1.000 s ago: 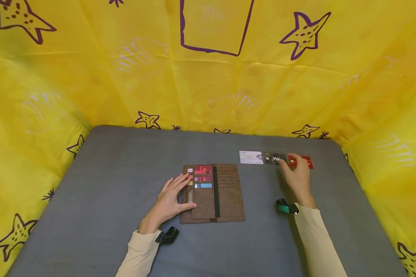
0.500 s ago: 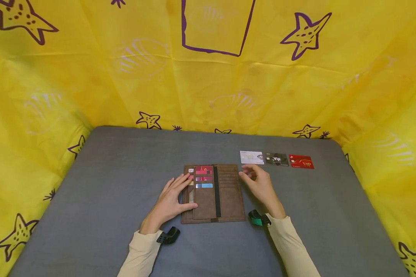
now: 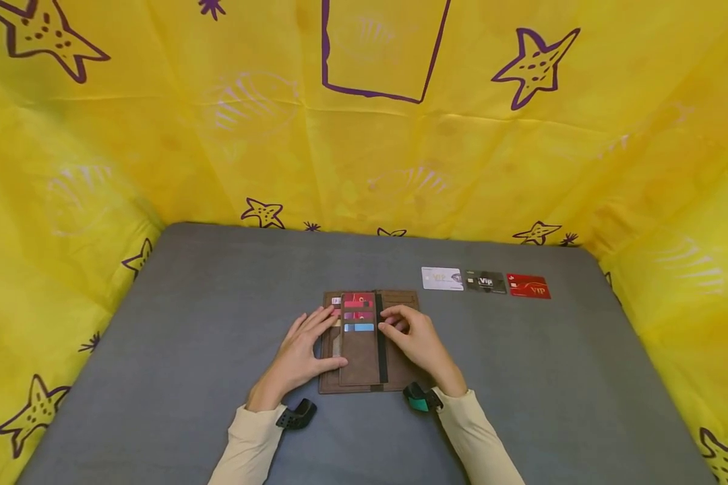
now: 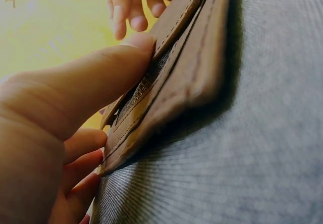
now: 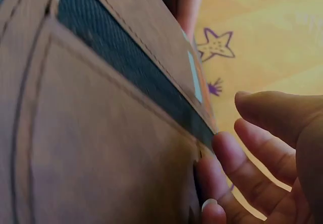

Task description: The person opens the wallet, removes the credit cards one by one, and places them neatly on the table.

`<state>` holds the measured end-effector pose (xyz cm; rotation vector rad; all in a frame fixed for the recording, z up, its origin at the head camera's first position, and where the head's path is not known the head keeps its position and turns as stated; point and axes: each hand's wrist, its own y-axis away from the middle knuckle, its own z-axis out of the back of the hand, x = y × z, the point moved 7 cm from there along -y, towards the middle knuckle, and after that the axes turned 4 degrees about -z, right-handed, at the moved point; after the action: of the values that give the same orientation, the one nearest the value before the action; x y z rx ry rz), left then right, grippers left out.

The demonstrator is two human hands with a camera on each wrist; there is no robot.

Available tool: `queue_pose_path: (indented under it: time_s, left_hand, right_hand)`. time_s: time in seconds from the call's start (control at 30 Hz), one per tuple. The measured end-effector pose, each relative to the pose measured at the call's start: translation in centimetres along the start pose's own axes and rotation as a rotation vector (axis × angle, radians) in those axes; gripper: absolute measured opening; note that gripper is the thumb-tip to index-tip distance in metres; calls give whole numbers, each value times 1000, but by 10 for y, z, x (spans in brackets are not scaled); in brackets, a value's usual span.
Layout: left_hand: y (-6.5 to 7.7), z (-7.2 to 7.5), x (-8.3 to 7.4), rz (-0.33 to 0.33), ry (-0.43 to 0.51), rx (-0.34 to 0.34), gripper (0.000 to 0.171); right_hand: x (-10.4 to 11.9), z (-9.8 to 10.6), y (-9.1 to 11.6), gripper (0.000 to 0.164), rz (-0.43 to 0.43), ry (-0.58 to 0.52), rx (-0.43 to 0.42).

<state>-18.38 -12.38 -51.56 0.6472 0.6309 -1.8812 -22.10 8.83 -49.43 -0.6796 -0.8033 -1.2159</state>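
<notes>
Brown, and lying unfolded near the middle of the grey table: is that the wallet?

"Yes, with reddish cards in the upper slots of its inner flap and a blue card in the slot beneath."

"And the left hand?"

"Its fingers are spread across the wallet's left side, and the thumb rests at the inner flap's edge."

"Is the right hand pinching anything?"

"Thumb and fingertips stand apart, the fingers loosely bent. It's over the wallet's right half, fingertips by the black band. Whether they touch the band, I can't tell."

"What lies farther off?"

"Three cards in a row, beyond the wallet and to the right: a white card, a black card, then a red card, all flat on the table."

"And around it all?"

"Yellow cloth with purple-outlined starfish, behind the table and at both sides."
</notes>
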Motion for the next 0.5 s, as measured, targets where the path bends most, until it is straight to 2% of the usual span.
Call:
queue_pose_path:
  time_s: [0.3, 0.5]
  left_hand:
    - [0, 0, -1, -6, 3, -2, 88]
    - [-1, -1, -1, 5, 8, 7, 88]
  right_hand:
    - [6, -13, -1, 12, -7, 139, 48]
    - [6, -15, -5, 11, -38, 175, 69]
